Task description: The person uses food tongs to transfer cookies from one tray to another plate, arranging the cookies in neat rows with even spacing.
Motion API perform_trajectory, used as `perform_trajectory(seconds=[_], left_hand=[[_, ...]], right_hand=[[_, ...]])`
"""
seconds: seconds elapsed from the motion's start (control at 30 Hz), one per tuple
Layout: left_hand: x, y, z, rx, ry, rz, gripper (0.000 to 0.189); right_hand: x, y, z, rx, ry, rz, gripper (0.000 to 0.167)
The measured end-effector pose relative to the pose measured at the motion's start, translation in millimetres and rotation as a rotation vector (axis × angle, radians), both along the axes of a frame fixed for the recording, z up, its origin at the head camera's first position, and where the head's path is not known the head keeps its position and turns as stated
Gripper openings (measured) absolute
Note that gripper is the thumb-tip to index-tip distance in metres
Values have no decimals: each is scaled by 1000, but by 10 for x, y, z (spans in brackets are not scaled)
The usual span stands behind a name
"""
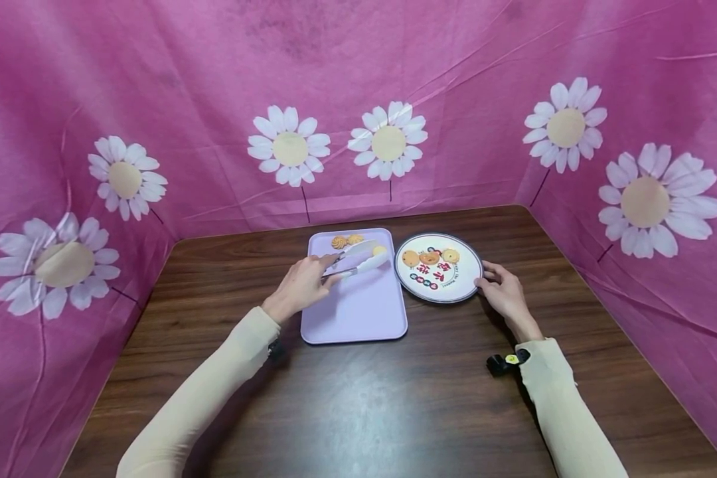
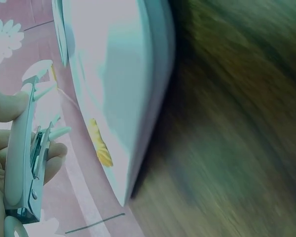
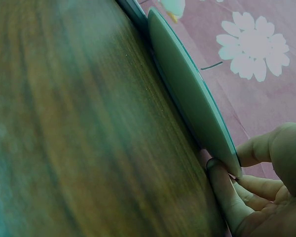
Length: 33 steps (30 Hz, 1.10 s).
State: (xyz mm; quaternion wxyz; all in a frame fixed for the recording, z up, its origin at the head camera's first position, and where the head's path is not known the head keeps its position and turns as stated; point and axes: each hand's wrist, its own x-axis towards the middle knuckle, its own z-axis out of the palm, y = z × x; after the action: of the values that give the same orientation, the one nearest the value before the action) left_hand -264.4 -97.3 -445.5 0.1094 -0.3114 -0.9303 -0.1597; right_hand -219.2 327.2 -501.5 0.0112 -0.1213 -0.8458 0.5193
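My left hand grips a pair of tongs with pale tips, over the lilac tray. A round yellow cookie shows at the tips, near the tray's right edge. Two swirled cookies lie at the tray's far end. In the left wrist view, thumb and fingers lie on either side of the tongs' handles. My right hand pinches the right rim of the white plate, thumb on one side and fingers on the other. Three cookies sit on the plate's printed face.
Tray and plate stand side by side, almost touching, on the dark wooden table. A pink cloth with white daisies hangs behind and along both sides. A black wrist camera sits at my right cuff.
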Motion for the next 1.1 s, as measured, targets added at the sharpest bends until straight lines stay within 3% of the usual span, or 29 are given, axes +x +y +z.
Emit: perform_trajectory(seconds=[0.43,0.87,1.1], left_hand=[[3,357,8,-1,20,-82,44],[-30,850,51,-33,-34,-150,46],[-50,1017,49,-77,-59,-166,45]], right_hand=[[-10,0,-14,-3,19,-1,60],[-12,18,-25,3,14,-9,59],[-25,15,-24,11,11,-7,59]])
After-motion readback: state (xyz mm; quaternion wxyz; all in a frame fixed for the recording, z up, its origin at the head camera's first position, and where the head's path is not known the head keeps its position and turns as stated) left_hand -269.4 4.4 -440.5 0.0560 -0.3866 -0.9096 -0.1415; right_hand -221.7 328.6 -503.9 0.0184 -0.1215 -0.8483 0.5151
